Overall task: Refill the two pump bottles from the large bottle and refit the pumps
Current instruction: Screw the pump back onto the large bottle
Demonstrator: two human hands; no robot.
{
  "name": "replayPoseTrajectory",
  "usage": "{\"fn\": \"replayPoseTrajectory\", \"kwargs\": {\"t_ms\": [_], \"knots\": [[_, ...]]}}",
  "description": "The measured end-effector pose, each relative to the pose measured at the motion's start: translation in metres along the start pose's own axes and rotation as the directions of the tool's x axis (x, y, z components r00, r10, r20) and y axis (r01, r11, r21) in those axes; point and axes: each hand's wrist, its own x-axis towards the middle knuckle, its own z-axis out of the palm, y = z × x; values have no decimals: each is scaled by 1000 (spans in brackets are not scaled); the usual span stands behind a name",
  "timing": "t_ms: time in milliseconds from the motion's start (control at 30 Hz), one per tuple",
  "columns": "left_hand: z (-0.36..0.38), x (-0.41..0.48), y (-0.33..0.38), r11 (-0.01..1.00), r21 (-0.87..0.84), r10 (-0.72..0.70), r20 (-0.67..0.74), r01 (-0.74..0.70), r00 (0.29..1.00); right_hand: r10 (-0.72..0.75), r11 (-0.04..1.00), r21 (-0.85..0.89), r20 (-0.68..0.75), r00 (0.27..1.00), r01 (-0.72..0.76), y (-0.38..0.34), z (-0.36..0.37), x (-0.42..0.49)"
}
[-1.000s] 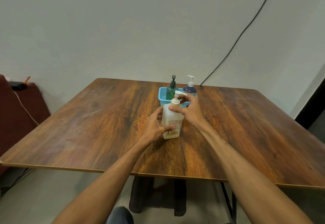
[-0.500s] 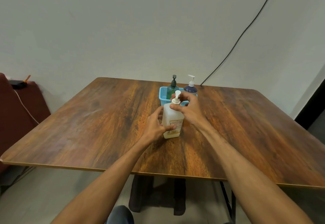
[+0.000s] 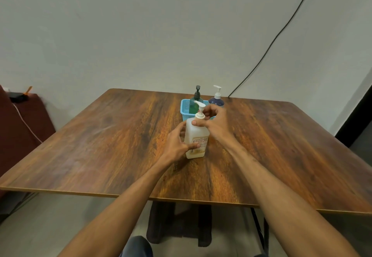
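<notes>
Large white plastic bottle (image 3: 196, 133) stands at the middle of the brown wooden table (image 3: 100, 146), well in from its edges. Left hand (image 3: 174, 146) wraps its body; right hand (image 3: 215, 123) curls round the white pump (image 3: 201, 108). Should the left grip slip during twisting, I'd expect a topple and spill.

Dim-ish, flat indoor light, source out of frame; no hard shadows. Wall (image 3: 141, 35) evenly lit with a grey-green cast, slightly darker toward the corners. Faint broad sheen on table (image 3: 100, 135) left of centre, no real glare. Only a soft shadow at bottle (image 3: 196, 137) base; under the table, bottom centre, goes near black. Wide-angle bend: table edges bow, cable (image 3: 271, 45) upper right curves, dark strip (image 3: 356, 119) at right edge leans. Arms (image 3: 124, 206) at the bottom look stretched and soft. Bottle label and pump (image 3: 200, 108) edges smeared, text unreadable.
</notes>
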Motion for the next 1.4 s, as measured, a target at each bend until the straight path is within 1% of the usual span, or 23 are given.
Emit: {"fn": "replayPoseTrajectory", "kwargs": {"t_ms": [67,133,267,333,433,467,533,600,667,733,833,933,1067,1233,1400], "knots": [[0,1,0,1000,-3,3,-2,-3,1000,8,1000,24,-35,999,-8,-2,5,1],[-1,2,0,1000,-5,1,5,-1,1000,7,1000,30,-40,999,-6,0,7,1],[-3,4,-1,999,-45,-25,17,26,1000,27,999,24,26,999,-28,4,0,-1],[-5,7,-1,996,-68,-47,49,50,998,43,999,32,39,998,-44,9,-7,-5],[-9,10,-3,994,-88,-61,115,72,991,113,986,118,51,992,-118,23,-19,-11],[-10,11,-4,993,-89,-64,136,76,989,154,974,154,77,985,-164,29,-23,-13],[-11,12,-6,993,-88,-58,175,74,983,224,944,204,180,958,-259,41,-31,-18],[-12,12,-10,991,-90,-75,211,95,975,241,934,185,305,921,-306,49,-33,-20],[-10,14,-16,989,-80,-104,240,127,965,245,941,128,386,890,-314,57,-31,-17],[-9,18,-20,988,-83,-109,253,133,961,235,949,94,427,873,-301,69,-26,-13],[-7,37,-27,988,-85,-106,260,132,960,222,937,136,477,850,-321,86,-24,5],[-5,64,-24,991,-92,-68,267,96,961,191,951,130,461,867,-279,95,-32,30],[0,101,-1,990,-121,-36,290,74,956,212,954,114,396,893,-277,81,-51,64],[-6,149,63,993,-64,-72,308,96,949,292,940,71,339,894,-334,25,-89,109],[0,198,140,986,-99,-84,389,133,918,362,918,68,257,896,-391,-33,-140,151]]}}
